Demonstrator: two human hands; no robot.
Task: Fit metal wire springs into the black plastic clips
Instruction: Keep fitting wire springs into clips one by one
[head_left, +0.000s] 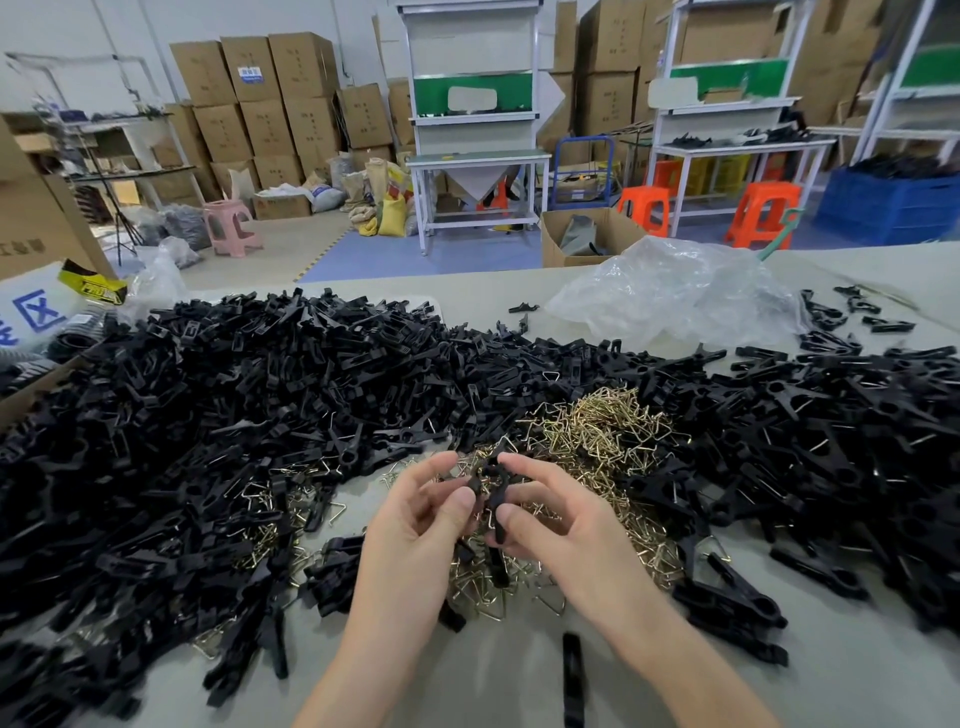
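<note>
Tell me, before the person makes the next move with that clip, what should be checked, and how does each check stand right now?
1. Grip on the held clip: ok, the left hand and right hand both pinch it.
2. Spring seated in it: cannot tell, the fingers cover it.
3. Wire springs nearby: ok, heaped under and beyond the hands.
4. More loose clips: ok, piled on both sides.
5. Bare table for finished ones: ok, beside the right forearm.
</note>
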